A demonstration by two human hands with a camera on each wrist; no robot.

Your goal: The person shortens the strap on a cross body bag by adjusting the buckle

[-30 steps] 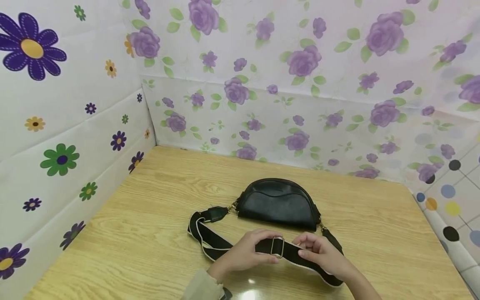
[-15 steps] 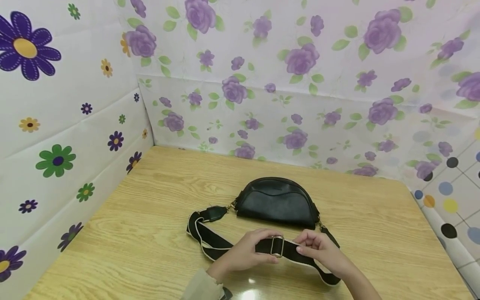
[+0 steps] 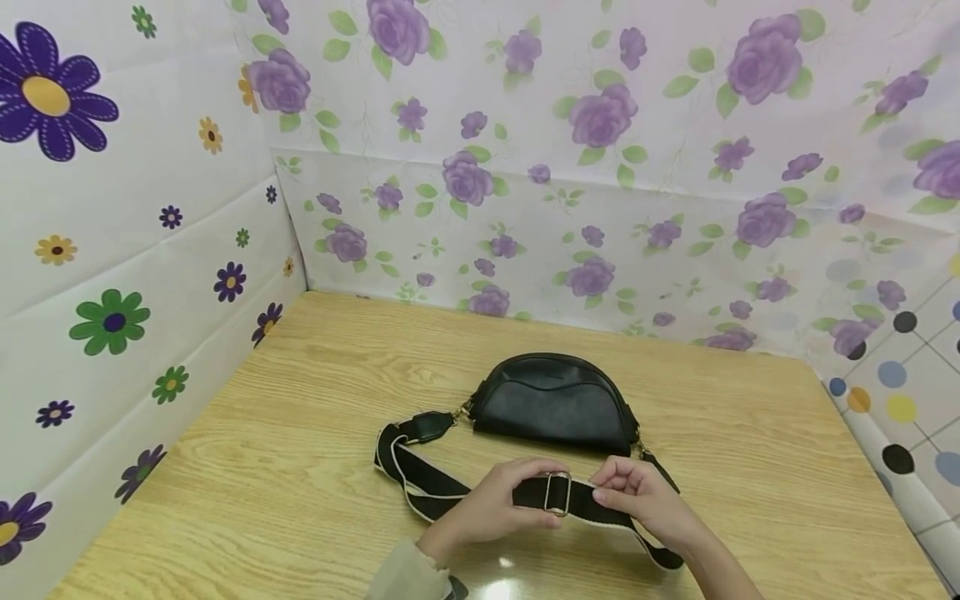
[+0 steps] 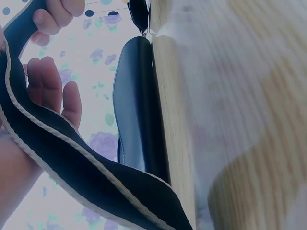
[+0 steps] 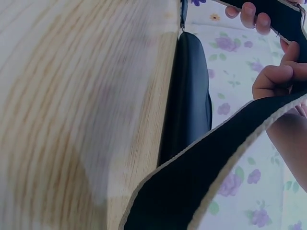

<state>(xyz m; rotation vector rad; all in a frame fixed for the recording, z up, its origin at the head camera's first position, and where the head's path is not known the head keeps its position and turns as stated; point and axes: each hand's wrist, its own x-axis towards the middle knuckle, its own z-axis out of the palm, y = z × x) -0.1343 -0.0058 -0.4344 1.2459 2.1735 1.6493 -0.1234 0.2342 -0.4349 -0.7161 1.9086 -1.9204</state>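
A black half-moon handbag (image 3: 551, 404) lies on the table behind both hands. Its wide black webbing strap (image 3: 431, 479), edged in cream, loops forward from metal clips at the bag's two ends. My left hand (image 3: 495, 504) holds the strap just left of a rectangular metal slider buckle (image 3: 557, 493), fingers along the upper edge and thumb along the lower. On the buckle's other side, my right hand (image 3: 648, 500) pinches the strap between thumb and curled fingers. In the left wrist view, the strap (image 4: 72, 153) crosses in front of the left hand (image 4: 50, 88), partly hiding it.
The wood-grain table (image 3: 262, 467) runs back to a wall sheet (image 3: 525, 208) printed with purple roses. A daisy-patterned sheet (image 3: 150, 275) closes the left side, and a dotted one (image 3: 911, 417) the right. A black leather tab (image 3: 427, 426) joins the strap to the bag's left clip.
The head view has shifted slightly. Both hands keep their hold on the strap, with the right fingers moving only a little; the bag stays where it lies.
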